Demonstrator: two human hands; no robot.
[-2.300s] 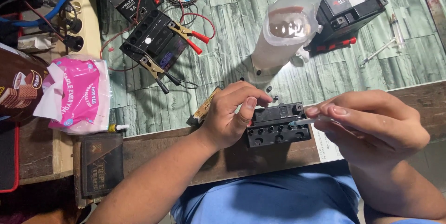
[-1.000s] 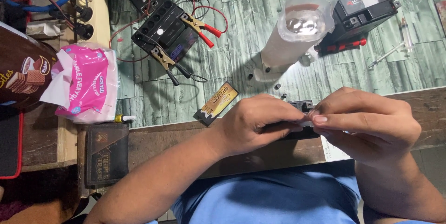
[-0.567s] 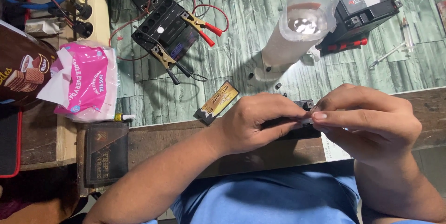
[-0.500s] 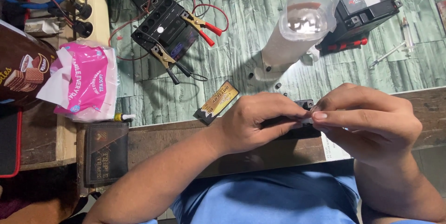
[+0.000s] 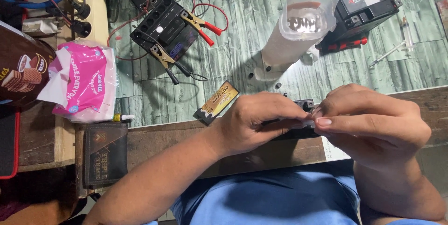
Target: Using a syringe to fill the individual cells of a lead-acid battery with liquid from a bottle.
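black battery (image 5: 298, 131) between both hands' fingers (image 5: 322, 122)

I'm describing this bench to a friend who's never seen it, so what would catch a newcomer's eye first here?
First, the two hands at the near edge: the left hand and right hand close together around a small black block, mostly hidden. Next, the bright pink packet at the left. Then, farther back, the open black battery with red-handled clips and the clear plastic bottle lying beside it.
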